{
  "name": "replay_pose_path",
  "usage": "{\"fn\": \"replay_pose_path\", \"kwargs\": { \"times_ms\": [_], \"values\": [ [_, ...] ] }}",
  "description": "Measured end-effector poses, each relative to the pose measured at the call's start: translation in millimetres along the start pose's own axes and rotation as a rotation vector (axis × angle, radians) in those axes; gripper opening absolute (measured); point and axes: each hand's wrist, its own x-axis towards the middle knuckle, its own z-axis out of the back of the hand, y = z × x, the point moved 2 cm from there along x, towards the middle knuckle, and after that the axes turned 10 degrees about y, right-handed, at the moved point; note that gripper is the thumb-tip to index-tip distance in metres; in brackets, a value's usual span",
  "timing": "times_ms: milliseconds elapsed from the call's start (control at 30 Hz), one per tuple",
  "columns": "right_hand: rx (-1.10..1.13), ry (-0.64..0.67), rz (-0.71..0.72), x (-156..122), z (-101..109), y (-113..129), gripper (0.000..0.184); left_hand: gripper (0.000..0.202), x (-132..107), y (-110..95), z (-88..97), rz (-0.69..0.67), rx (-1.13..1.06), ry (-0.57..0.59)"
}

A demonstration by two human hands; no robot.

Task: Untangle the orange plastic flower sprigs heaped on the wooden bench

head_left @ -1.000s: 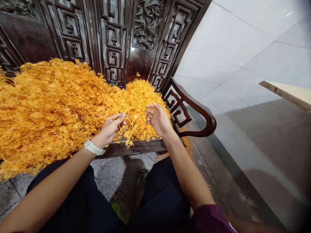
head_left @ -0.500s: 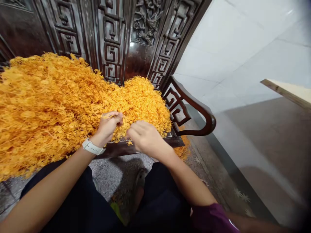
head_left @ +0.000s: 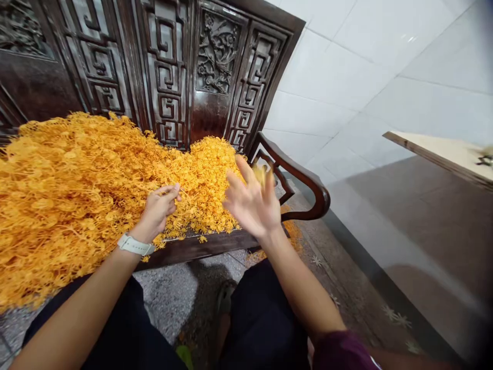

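Note:
A big heap of orange plastic sprigs (head_left: 77,190) covers the seat of a dark carved wooden bench (head_left: 215,244). My left hand (head_left: 159,205), with a white watch on the wrist, rests on the heap near its front edge and pinches a thin sprig between thumb and fingers. My right hand (head_left: 252,200) is raised above the bench's right end, blurred by motion, fingers spread. A small blurred orange piece (head_left: 262,173) shows at its fingertips; I cannot tell whether the hand touches it.
The bench's curved armrest (head_left: 304,185) stands just right of my right hand. Some orange bits (head_left: 292,231) lie on the speckled floor under it. White wall tiles rise behind. A pale tabletop edge (head_left: 439,154) juts in at the right. My dark-clad knees are below.
My right hand has left the spot beside my left hand and swung up and to the right, fingers opening. My left hand stays on the heap, still pinching. The camera tilted slightly.

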Motion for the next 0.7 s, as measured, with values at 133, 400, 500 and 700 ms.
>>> {"fn": "replay_pose_path", "kwargs": {
  "times_ms": [133,400,500,700],
  "values": [
    [0.537,-0.568,-0.387,-7,11,-44,0.040,0.043,-7,17,-16.1,0.041,-0.038,0.073],
    [0.213,-0.436,-0.476,-11,-35,-49,0.049,0.043,-25,18,-38.2,0.128,-0.140,0.254],
    [0.549,-0.309,-0.528,-11,-43,-54,0.046,0.042,-28,18,-37.5,0.059,-0.052,0.205],
    [0.614,-0.441,-0.521,-10,-46,-56,0.035,0.032,-29,15,-37.0,0.009,-0.116,0.204]
  ]
}}
